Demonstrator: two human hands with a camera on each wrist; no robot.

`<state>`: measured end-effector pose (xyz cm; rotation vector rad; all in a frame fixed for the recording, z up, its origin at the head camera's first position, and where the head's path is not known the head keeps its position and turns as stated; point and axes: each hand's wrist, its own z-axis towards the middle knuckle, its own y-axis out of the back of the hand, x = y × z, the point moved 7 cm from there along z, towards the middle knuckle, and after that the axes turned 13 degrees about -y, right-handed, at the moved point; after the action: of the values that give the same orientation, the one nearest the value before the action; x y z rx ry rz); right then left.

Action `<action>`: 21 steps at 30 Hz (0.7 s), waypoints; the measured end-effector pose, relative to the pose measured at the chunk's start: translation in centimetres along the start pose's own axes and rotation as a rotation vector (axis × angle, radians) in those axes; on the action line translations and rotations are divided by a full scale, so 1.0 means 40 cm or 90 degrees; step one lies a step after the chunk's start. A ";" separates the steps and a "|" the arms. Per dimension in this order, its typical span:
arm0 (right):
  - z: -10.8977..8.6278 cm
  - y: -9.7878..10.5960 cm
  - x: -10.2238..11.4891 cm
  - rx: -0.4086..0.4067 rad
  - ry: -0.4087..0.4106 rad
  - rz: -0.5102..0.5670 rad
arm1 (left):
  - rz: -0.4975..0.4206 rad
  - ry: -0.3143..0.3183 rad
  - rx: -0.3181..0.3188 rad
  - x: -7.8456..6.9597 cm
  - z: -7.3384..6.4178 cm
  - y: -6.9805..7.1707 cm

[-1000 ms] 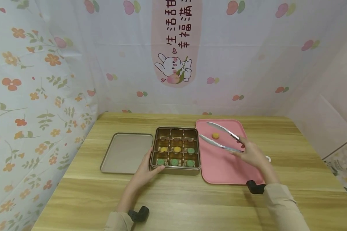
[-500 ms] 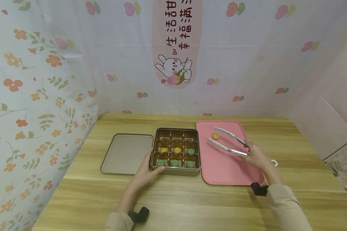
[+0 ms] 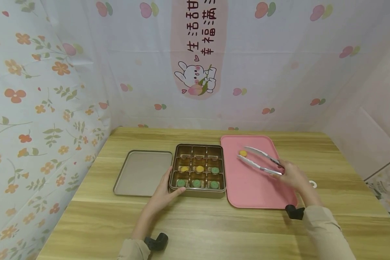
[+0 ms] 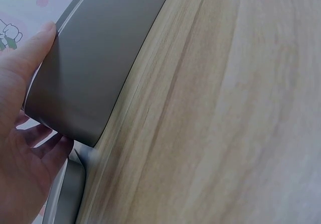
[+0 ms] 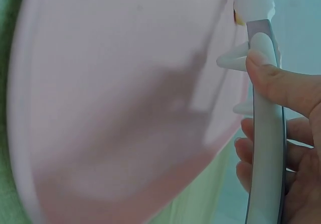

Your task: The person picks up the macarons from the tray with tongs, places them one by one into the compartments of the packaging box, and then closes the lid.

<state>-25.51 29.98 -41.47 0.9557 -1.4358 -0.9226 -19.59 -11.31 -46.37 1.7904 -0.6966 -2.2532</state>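
Note:
My right hand (image 3: pixel 292 175) grips a pair of metal tongs (image 3: pixel 263 169) above the pink tray. Their spread tips straddle a small round yellow cookie (image 3: pixel 243 153); I cannot tell whether they touch it. In the right wrist view, thumb and fingers hold the tongs' handle (image 5: pixel 268 148). My left hand (image 3: pixel 162 191) holds the near left corner of a bronze divided box (image 3: pixel 198 193), thumb on the rim and fingers along the side. Inside, yellow cookies (image 3: pixel 199 169) sit in the middle row's left and centre compartments. Green cookies (image 3: pixel 196 183) fill the near row and the middle row's right compartment.
A flat bronze lid (image 3: pixel 143 173) lies left of the box, close to my left hand. The pink tray (image 3: pixel 256 195) lies right against the box's side. A patterned cloth (image 3: pixel 133 72) hangs behind the wooden table (image 3: pixel 208 231).
My right hand has moved right with the tongs, so their tips have drawn back from near the box to the yellow cookie. The left hand and box have stayed put.

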 end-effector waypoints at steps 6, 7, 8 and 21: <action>0.006 0.000 -0.007 0.010 -0.002 -0.010 | 0.005 0.001 0.000 0.001 -0.001 0.000; 0.006 -0.001 -0.008 0.012 -0.003 -0.010 | 0.007 0.001 0.000 0.001 -0.001 -0.001; 0.007 -0.001 -0.009 0.013 -0.002 -0.010 | 0.009 0.001 0.000 0.000 -0.001 -0.001; 0.009 -0.008 -0.018 0.014 0.008 -0.008 | 0.017 -0.002 -0.006 0.000 0.000 0.000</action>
<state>-25.83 30.54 -42.04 0.9860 -1.4341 -0.9104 -19.62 -11.32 -46.38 1.7640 -0.7038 -2.2386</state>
